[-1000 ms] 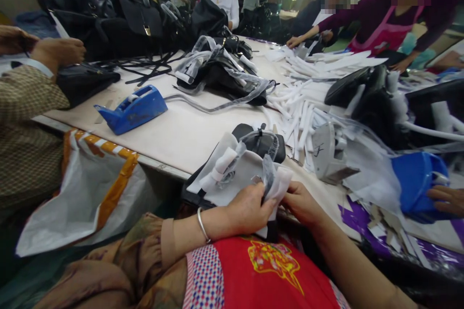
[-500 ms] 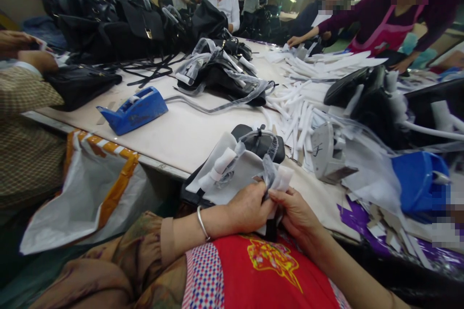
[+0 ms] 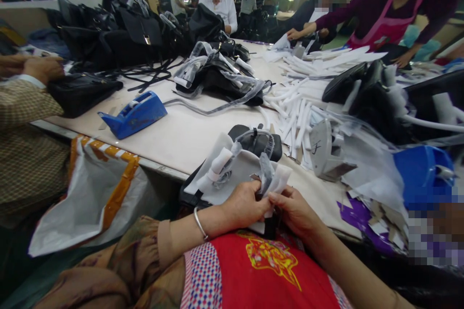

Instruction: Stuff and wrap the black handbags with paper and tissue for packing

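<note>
A black handbag (image 3: 187,195) lies at the table's near edge against my apron, partly covered by a white foam sheet (image 3: 235,166). Its handle (image 3: 268,147) is wrapped in clear plastic. My left hand (image 3: 246,205) is closed at the right end of the handle, fingers curled around the base of a white foam strip (image 3: 282,177). Pinching that same strip from the right is my right hand (image 3: 295,210), thumb against the left fingers. The fingertips partly hide the strip's lower end. Another foam wrap (image 3: 219,164) sits around the handle's left end.
A blue tape dispenser (image 3: 136,112) stands to the left, a pale tape dispenser (image 3: 322,152) to the right, near a blue one (image 3: 416,174). White foam strips (image 3: 299,120) are heaped beyond. Black bags (image 3: 213,79) lie across the table. Co-workers sit or stand around it.
My hands have shifted slightly at the foam strip, which leans a little more to the right. At the far right, a co-worker's hand has lifted a white sheet.
</note>
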